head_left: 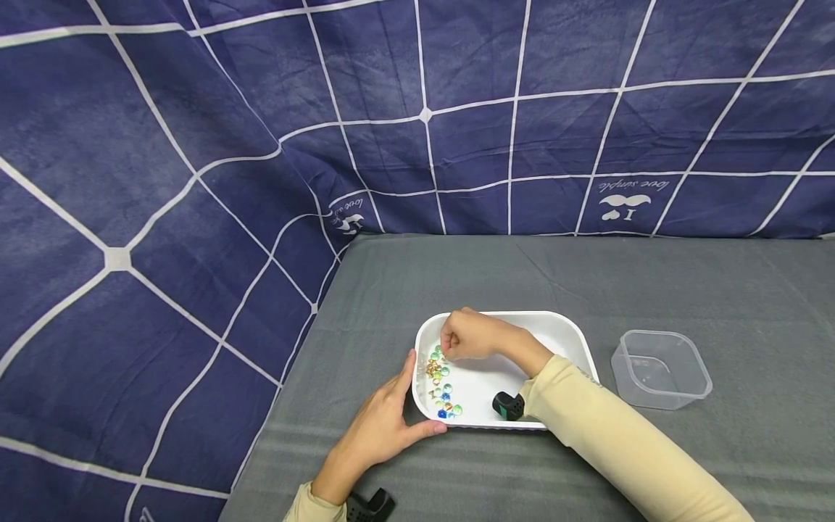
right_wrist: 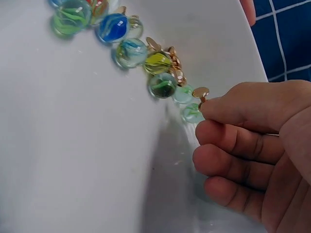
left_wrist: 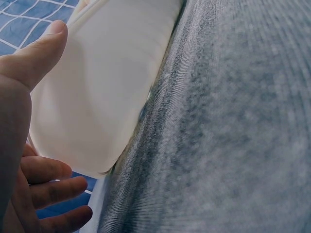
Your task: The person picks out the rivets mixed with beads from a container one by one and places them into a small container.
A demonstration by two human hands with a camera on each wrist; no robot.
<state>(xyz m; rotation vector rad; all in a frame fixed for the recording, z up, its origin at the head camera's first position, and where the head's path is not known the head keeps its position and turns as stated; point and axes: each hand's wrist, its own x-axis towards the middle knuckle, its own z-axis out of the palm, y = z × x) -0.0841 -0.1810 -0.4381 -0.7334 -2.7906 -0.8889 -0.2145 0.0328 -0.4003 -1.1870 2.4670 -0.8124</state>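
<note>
A white rectangular tray (head_left: 535,316) lies on the grey cloth, with glass marbles (right_wrist: 163,85) and small gold-coloured studs (right_wrist: 175,63) gathered along its left end. Over the tray's far left part, my right hand (head_left: 475,335) pinches one gold-coloured stud (right_wrist: 200,91) between thumb and index finger. Its round flat head sticks out above the thumb tip, close to two pale green marbles. My left hand (head_left: 383,422) rests against the tray's near left corner, thumb along the front side and fingers stretched along the left side.
To the right of the tray stands a clear plastic container (head_left: 662,370). Grey cloth (head_left: 443,268) covers the table. A dark blue curtain with white lines (head_left: 470,145) hangs behind and at the left. A black wrist device (head_left: 508,406) on the right arm overlaps the tray's front.
</note>
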